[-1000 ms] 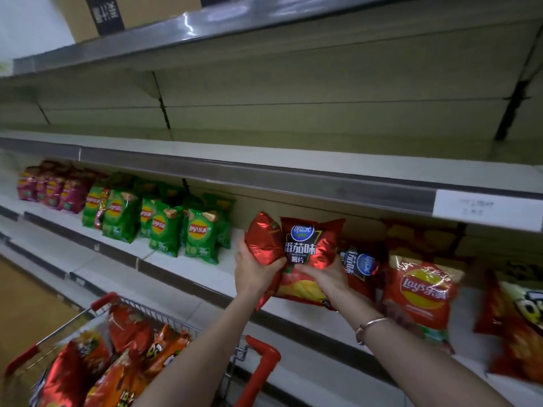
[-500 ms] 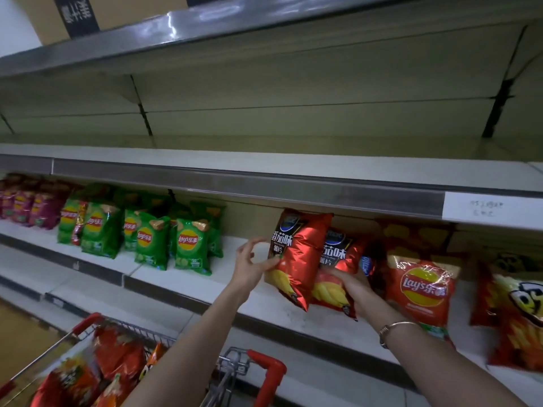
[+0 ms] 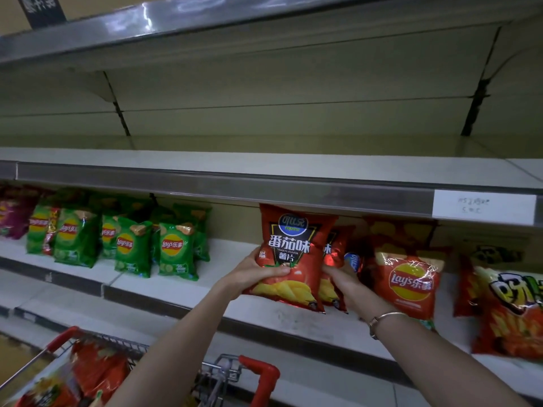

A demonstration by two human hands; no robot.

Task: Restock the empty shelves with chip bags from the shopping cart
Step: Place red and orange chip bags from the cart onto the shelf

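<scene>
A red tomato-flavour chip bag (image 3: 293,239) stands upright on the middle shelf (image 3: 176,286), its front facing me. My left hand (image 3: 258,274) grips its lower left side, thumb across the front. Behind it stands a second red bag (image 3: 335,251), mostly hidden; my right hand (image 3: 343,282) holds its lower part. The shopping cart (image 3: 255,371) with red handles sits at bottom left, with several red and orange chip bags (image 3: 97,365) inside.
Green Lay's bags (image 3: 176,248) and purple bags (image 3: 11,212) fill the shelf to the left. A red Lay's bag (image 3: 408,283) and orange snack bags (image 3: 511,312) stand to the right. The upper shelf (image 3: 264,163) holds nothing and carries a white label (image 3: 482,207).
The front red bag turned to face me squarely and stands upright; my left hand went from open beside it to gripping its lower edge. My right hand stays at the second bag.
</scene>
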